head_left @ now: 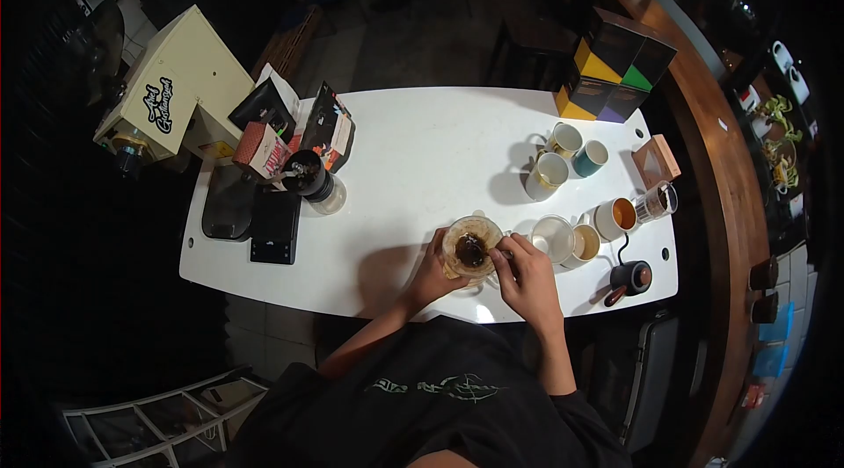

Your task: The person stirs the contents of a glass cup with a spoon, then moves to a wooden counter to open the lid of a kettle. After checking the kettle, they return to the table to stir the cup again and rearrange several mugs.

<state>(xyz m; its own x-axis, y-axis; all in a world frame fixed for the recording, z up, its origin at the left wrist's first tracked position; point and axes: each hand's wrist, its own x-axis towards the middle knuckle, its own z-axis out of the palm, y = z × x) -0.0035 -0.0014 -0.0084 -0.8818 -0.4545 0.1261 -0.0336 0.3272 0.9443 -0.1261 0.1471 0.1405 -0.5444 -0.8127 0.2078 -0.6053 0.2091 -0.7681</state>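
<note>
In front of my chest, over the table's near edge, is a coffee dripper lined with a pale paper filter. Dark wet coffee grounds lie at the bottom of the filter. My left hand wraps round the dripper's left side. At the right rim, the fingers of my right hand are pinched together. What they grip there is too small to make out. A clear glass vessel stands just right of the dripper, beside a mug with a tan inside.
More mugs stand at the right of the white table, with a black gooseneck kettle near the front. On the left are a black scale, a hand grinder, coffee bags and a cream machine. Dark boxes sit at the back right.
</note>
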